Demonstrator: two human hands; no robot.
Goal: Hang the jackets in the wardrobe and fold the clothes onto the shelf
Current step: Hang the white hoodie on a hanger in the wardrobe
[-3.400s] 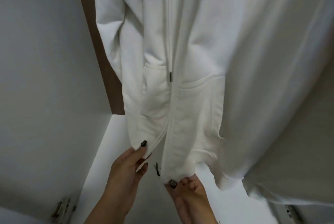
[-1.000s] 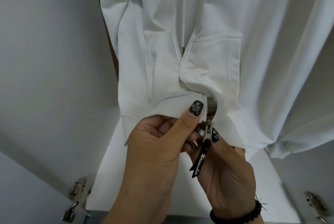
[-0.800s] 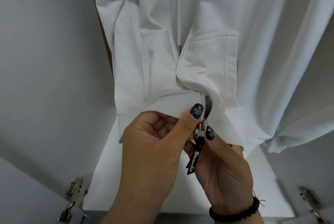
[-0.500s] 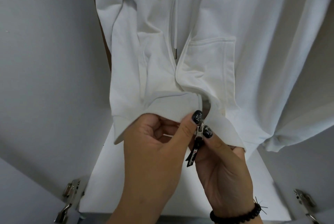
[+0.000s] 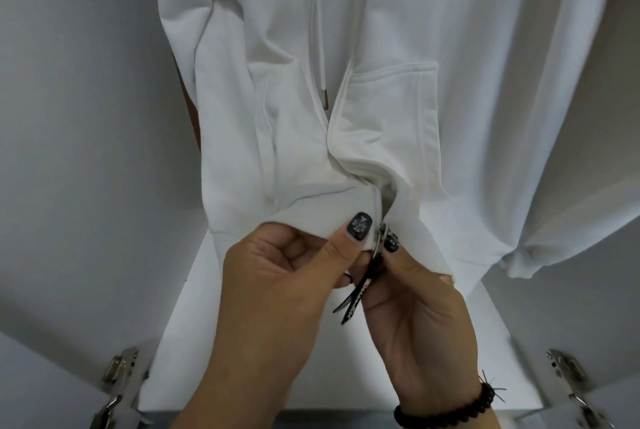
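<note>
Inside the wardrobe, hanging from above: white zip-up jacket (image 5: 363,89), front facing the camera, a drawstring (image 5: 320,47) with a metal tip dangling down its middle, a patch pocket on either side of the zip line. Low at the hem, both front edges drawn together. Left hand (image 5: 277,293) pinching the ribbed left hem edge between thumb and curled fingers, dark-painted thumbnail lying on the fabric beside the zip. Right hand (image 5: 415,310) just beside it, touching it, thumb and fingers pinching the metal zip slider (image 5: 380,238) at the very bottom of the zip; black pull tab (image 5: 356,297) with pale lettering hanging down between the two palms. Zip teeth above the slider apart, the opening gaping a little. Black beaded bracelet (image 5: 446,411) round the right wrist. Below the hem, white wardrobe shelf (image 5: 194,307); grey side walls left and right; metal hinges at the lower left (image 5: 119,383) and lower right (image 5: 571,383) corners.
</note>
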